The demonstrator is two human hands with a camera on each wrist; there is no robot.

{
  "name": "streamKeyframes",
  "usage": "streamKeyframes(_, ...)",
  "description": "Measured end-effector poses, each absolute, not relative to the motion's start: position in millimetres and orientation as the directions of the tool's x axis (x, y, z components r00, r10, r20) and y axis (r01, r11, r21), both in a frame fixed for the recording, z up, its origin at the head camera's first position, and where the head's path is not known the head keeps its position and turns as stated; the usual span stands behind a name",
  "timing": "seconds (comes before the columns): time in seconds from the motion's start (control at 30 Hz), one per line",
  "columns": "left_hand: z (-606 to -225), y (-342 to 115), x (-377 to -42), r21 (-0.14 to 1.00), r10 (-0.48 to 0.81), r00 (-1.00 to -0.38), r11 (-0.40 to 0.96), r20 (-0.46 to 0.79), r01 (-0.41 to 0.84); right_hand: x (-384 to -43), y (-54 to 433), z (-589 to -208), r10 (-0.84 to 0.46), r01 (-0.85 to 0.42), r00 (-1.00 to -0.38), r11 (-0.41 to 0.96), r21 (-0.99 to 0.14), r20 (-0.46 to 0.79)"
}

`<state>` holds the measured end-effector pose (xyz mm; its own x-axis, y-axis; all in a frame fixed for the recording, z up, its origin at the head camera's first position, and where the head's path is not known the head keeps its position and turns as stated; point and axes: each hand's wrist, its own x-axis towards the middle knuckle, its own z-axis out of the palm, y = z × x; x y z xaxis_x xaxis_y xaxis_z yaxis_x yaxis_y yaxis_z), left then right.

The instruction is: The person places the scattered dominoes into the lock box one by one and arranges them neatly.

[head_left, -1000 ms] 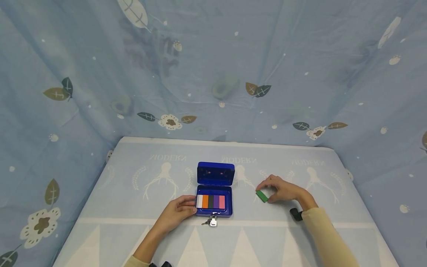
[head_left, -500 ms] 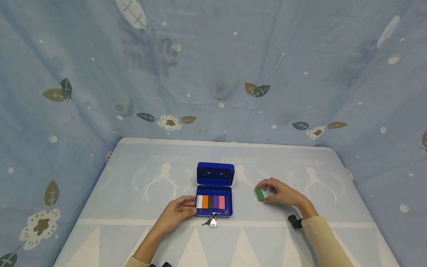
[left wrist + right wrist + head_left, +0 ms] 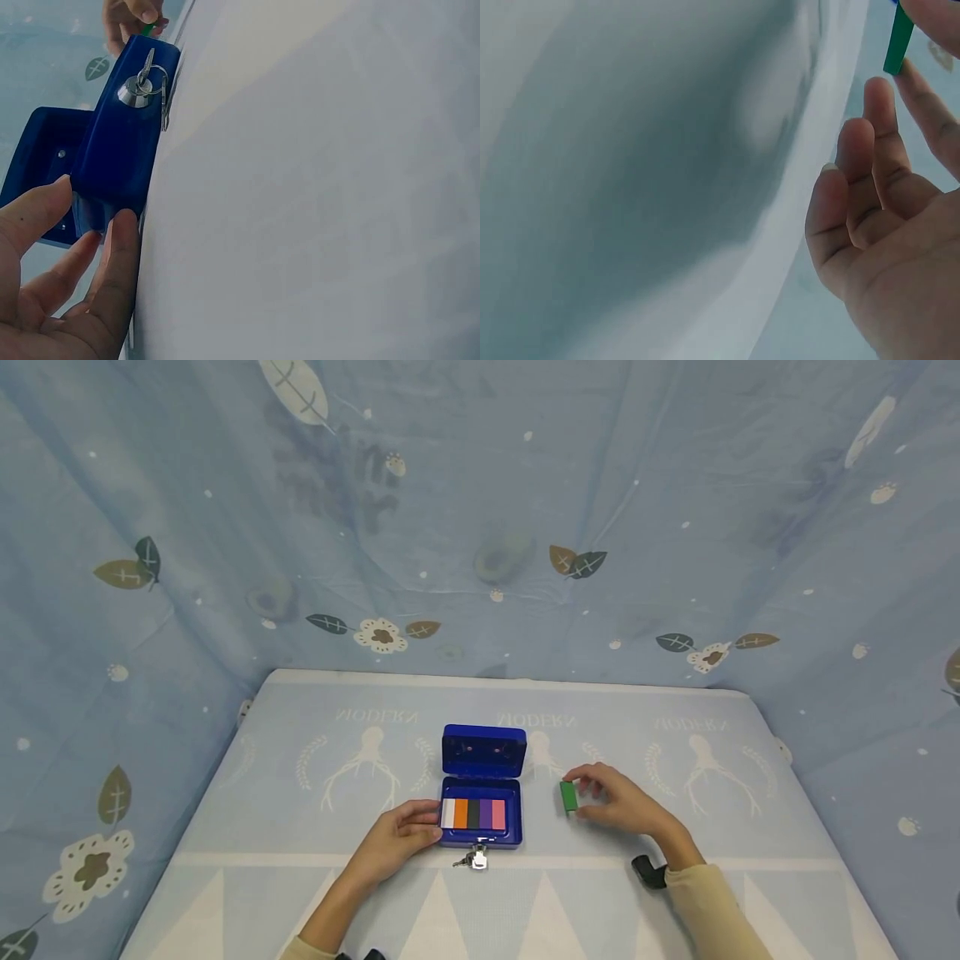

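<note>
A blue cash box [image 3: 512,837] stands with its lid [image 3: 484,752] up. Inside lies a row of coloured blocks: white [image 3: 447,813], orange [image 3: 461,814], dark grey [image 3: 473,814], purple [image 3: 486,814] and pink [image 3: 498,814]. My left hand [image 3: 393,843] holds the box at its left end, thumb at the upper edge and fingertips against the end wall in the left wrist view. To the right of the box, my right hand [image 3: 618,802] pinches a green block [image 3: 569,797] upright between thumb and index finger, the other fingers loosely bent.
A lock with keys [image 3: 477,858] sticks out from the front of the box. The table [image 3: 300,777] has a pale patterned cover. Blue patterned cloth [image 3: 480,527] hangs behind and on both sides. A black wrist device [image 3: 648,872] sits by the right sleeve.
My right hand has moved left toward the box with the green block, turning it from slanted to nearly upright in the head view. The left hand and box stay put.
</note>
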<state>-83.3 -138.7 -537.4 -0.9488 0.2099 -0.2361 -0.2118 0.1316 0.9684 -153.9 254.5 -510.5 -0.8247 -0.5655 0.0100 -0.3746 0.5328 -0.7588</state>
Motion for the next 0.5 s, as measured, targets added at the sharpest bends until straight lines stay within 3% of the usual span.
streamKeyframes(0.5,-538.3,-139.7,-84.2,0.966,0.208,-0.949,0.153,-0.238,-0.209,-143.5,232.0,-510.7,-0.581,-0.430,-0.810,0.491,-0.758,0.083)
